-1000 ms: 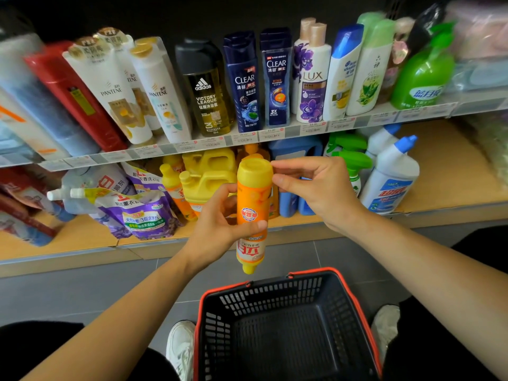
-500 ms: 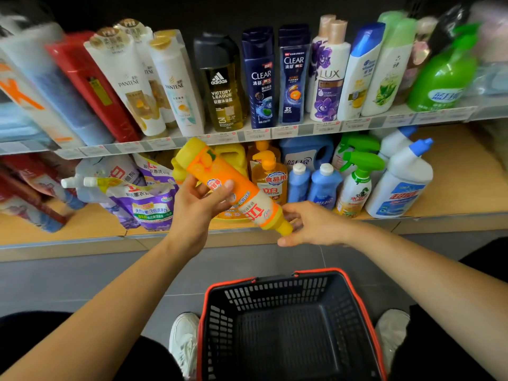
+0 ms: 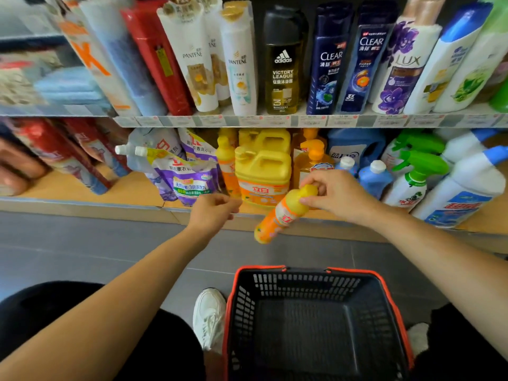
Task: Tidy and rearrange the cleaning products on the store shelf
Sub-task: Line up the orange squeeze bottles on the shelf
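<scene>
Right hand (image 3: 338,193) is closed in a fingertip pinch; left hand (image 3: 211,213) is held loosely curled, with nothing gripped. The pale wooden lower shelf (image 3: 82,188) is crowded, and the black plastic basket with a red rim (image 3: 302,281) is set on the floor below. The slim orange plastic detergent bottle (image 3: 277,218) is pinched by its yellow cap and hung tilted, base down, just before the large yellow handled jug (image 3: 264,171). A drop is risked by so slight a grip; the jug may be knocked on insertion.
</scene>
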A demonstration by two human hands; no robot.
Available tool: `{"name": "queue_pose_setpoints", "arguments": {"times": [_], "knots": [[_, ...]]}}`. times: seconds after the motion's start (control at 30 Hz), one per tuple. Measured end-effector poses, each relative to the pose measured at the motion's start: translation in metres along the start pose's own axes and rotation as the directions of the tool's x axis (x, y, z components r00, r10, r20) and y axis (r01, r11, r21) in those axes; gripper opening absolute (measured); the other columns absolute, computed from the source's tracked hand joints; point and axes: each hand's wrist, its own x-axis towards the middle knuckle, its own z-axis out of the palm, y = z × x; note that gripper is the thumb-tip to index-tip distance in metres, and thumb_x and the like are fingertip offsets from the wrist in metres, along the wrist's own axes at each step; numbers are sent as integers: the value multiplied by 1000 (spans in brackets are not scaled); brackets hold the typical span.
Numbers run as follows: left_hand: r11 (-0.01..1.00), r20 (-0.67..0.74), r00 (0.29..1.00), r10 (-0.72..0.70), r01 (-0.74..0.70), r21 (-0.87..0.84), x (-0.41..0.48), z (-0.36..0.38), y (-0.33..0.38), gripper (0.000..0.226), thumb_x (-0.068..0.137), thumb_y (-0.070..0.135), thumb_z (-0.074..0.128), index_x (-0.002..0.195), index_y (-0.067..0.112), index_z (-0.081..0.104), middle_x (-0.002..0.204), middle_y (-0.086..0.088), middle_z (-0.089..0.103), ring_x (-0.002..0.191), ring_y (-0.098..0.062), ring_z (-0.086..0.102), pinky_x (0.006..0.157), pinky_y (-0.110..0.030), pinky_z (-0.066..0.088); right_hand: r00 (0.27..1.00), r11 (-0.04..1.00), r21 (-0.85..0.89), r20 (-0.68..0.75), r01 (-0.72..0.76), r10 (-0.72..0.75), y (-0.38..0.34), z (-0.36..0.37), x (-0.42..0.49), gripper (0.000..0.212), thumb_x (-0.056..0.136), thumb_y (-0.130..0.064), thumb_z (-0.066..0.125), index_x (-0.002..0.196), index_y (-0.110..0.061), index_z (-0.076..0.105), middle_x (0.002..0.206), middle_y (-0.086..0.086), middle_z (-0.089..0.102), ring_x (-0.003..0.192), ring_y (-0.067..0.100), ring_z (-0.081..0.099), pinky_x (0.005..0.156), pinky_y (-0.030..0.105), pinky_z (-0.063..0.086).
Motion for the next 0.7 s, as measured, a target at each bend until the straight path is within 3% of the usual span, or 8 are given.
{"name": "queue_pose_setpoints", "arguments": {"times": [0.07, 0.17, 0.27, 0.33, 0.4, 0.5, 0.57, 0.7], "knots": [[983, -33, 989, 147, -142, 116, 13, -14, 6, 14, 91, 30, 73, 96, 16, 75, 91, 0, 75, 87, -15, 70, 77, -32, 55, 996, 992, -127, 89, 25, -13, 3, 14, 8, 13, 81, -27, 80, 88, -22, 70, 70, -11, 61, 67, 3, 55, 58, 16, 37], [873, -33, 930, 365, -330, 360, 35, -30, 19, 30, 92, 31, 72, 120, 19, 67, 107, 8, 70, 88, 1, 67, 73, -20, 52, 982, 983, -182, 183, -14, 48, 10, 36, 19, 18, 82, -32, 79, 88, -16, 72, 80, -1, 68, 76, 15, 60, 67, 32, 46], [550, 41, 816, 576, -424, 719, 63, -38, 27, 53, 91, 37, 71, 139, 20, 56, 139, -5, 58, 120, -25, 58, 92, -41, 52, 970, 976, -208, 215, -66, 111, 29, 52, 21, 20, 81, -33, 79, 83, -16, 71, 76, -2, 67, 75, 16, 60, 67, 33, 45], [349, 145, 775, 615, -432, 832, 80, -39, 30, 69, 89, 39, 70, 150, 19, 42, 154, -9, 43, 133, -35, 48, 103, -50, 47, 963, 967, -241, 231, -84, 141, 43, 63, 18, 19, 80, -33, 80, 87, -18, 71, 76, -7, 64, 77, 15, 58, 66, 32, 43], [245, 204, 776, 597, -418, 875, 94, -37, 30, 84, 89, 42, 69, 158, 21, 25, 165, -9, 25, 140, -37, 40, 108, -53, 42, 958, 958, -257, 221, -124, 184, 55, 73, 13, 23, 80, -34, 80, 96, -20, 73, 87, -6, 67, 85, 16, 60, 73, 34, 48], [194, 231, 790, 568, -402, 895, 109, -35, 27, 94, 89, 48, 67, 161, 21, 12, 169, -7, 16, 141, -35, 40, 113, -51, 35, 953, 942, -300, 207, -153, 221, 68, 85, 12, 21, 81, -35, 78, 97, -24, 70, 97, -2, 67, 91, 20, 60, 78, 38, 49], [219, 213, 779, 590, -408, 886, 113, -34, 27, 89, 88, 44, 70, 159, 18, 21, 164, -9, 28, 136, -36, 47, 110, -52, 38, 949, 933, -317, 201, -170, 241, 75, 91, 15, 18, 82, -36, 77, 95, -26, 69, 99, -3, 67, 92, 20, 58, 77, 35, 47], [364, 138, 748, 649, -464, 808, 107, -32, 27, 68, 85, 26, 80, 144, 11, 49, 136, -15, 46, 92, -33, 64, 71, -46, 59, 927, 910, -344, 206, -233, 315, 88, 98, 16, 14, 82, -36, 76, 91, -31, 66, 100, -1, 69, 96, 22, 60, 76, 33, 46]]}}
